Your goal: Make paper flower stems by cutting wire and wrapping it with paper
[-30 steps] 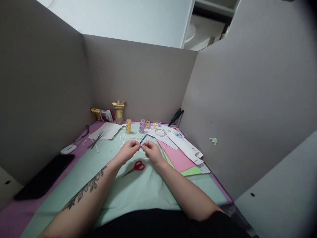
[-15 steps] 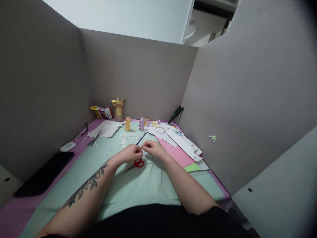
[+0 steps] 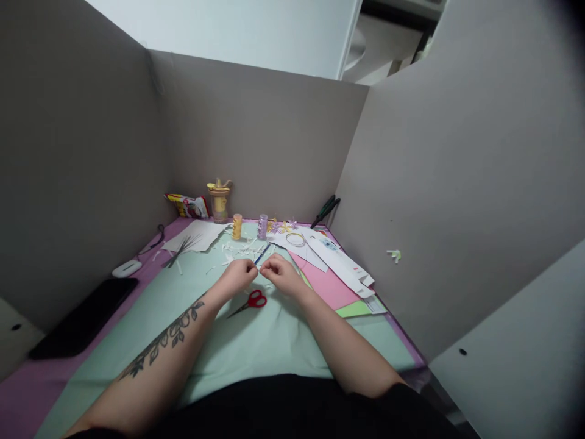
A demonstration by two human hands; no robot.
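Observation:
My left hand (image 3: 237, 277) and my right hand (image 3: 282, 274) meet over a pale green sheet (image 3: 256, 341), fingertips pinched together on something small and pale that I cannot make out. A thin blue stick (image 3: 262, 254) lies just beyond the fingers. Red-handled scissors (image 3: 250, 302) rest on the sheet right below my hands. White paper scraps (image 3: 237, 249) are scattered behind them.
Grey partition walls enclose the desk on three sides. At the back stand a yellow spool (image 3: 236, 226), a purple spool (image 3: 262, 226), a lidded cup (image 3: 219, 201) and a snack bag (image 3: 188, 206). Pink, green and white papers (image 3: 336, 274) lie right. A black phone (image 3: 85, 317) lies left.
Both hands stayed pinched together and shifted slightly; they dipped toward the scissors half a second ago and are now a little farther from them. The view moved slightly.

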